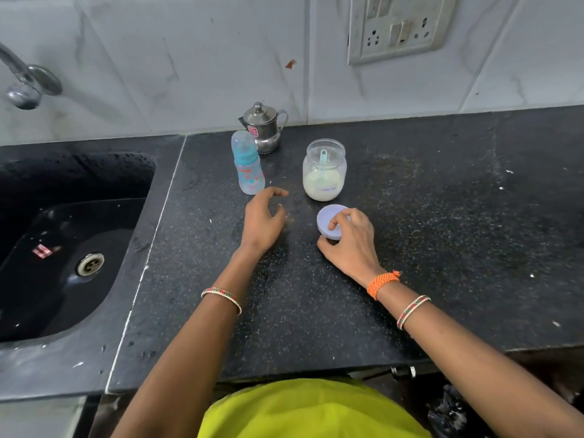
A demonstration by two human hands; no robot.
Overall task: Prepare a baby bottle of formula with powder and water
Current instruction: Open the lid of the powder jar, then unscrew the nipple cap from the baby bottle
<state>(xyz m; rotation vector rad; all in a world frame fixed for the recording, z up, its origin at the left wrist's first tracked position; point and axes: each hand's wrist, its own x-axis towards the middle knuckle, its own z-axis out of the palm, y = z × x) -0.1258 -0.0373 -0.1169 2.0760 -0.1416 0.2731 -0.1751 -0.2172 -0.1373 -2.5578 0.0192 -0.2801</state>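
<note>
Lilac plastic fills the right hand (349, 237): the fingers curl over the jar's lid (331, 221), thumb at its near edge, at or just above the black stone counter (442, 232); I cannot tell whether it has touched down. The left hand (264, 221) is half open and empty, fingers loosely bent, just short of the baby bottle (247, 164) at its 12 o'clock.

Only the head view is given. From the lid, the open formula jar (324, 170) stands at 12 o'clock, about half full of pale powder, with a teal scoop (323, 156) upright inside. The bottle, cap on, looks empty, so it should be light and easy to tip; its waist below the teal collar seems the surest hold. A steel pot (264, 128) sits behind it at 1 o'clock. The jar looks like smooth, rigid plastic, steadier gripped around the body while scooping.
</note>
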